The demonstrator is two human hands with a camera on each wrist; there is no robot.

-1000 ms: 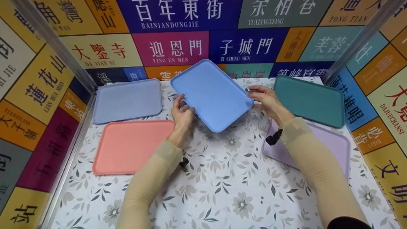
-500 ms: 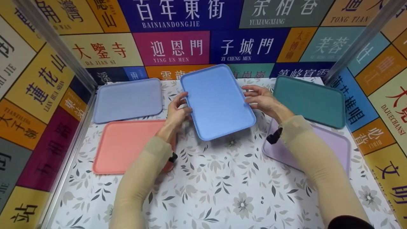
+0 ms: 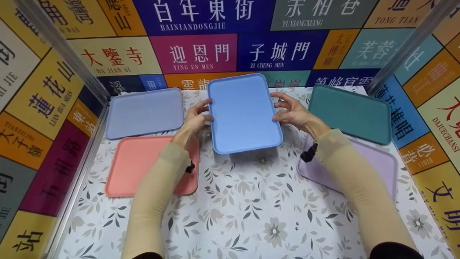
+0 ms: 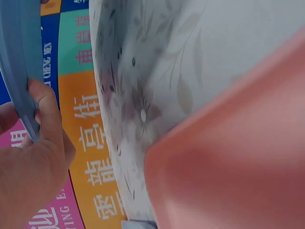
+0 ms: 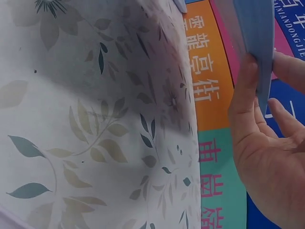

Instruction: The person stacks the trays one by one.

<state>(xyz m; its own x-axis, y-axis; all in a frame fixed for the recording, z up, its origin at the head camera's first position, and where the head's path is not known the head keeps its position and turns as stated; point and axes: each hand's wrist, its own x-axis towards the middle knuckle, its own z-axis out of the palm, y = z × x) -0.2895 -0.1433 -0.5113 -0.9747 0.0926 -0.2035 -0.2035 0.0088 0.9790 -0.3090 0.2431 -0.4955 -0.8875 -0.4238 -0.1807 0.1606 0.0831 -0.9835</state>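
A bright blue rectangular tray [image 3: 244, 111] with rounded corners is held up off the table, its long sides running away from me. My left hand [image 3: 196, 117] pinches its left edge between thumb and fingers. On the opposite edge, my right hand [image 3: 293, 111] pinches it the same way. The left wrist view shows the left hand [image 4: 40, 138] gripping the edge of the tray [image 4: 21, 62]. In the right wrist view, the thumb and fingers of the right hand [image 5: 271, 148] lie on either side of the tray [image 5: 257, 38].
A pale periwinkle tray [image 3: 145, 113] and a pink tray [image 3: 143, 165] lie on the left of the flower-patterned tablecloth [image 3: 244, 201]. To the right lie a dark green tray [image 3: 350, 113] and a lilac tray [image 3: 373, 162], partly under my right forearm. Sign-covered walls [image 3: 201, 54] enclose the table.
The blue tray has turned clockwise from a slanted position to nearly straight. My left hand has shifted left and up, and both hands have changed their place along its edges.
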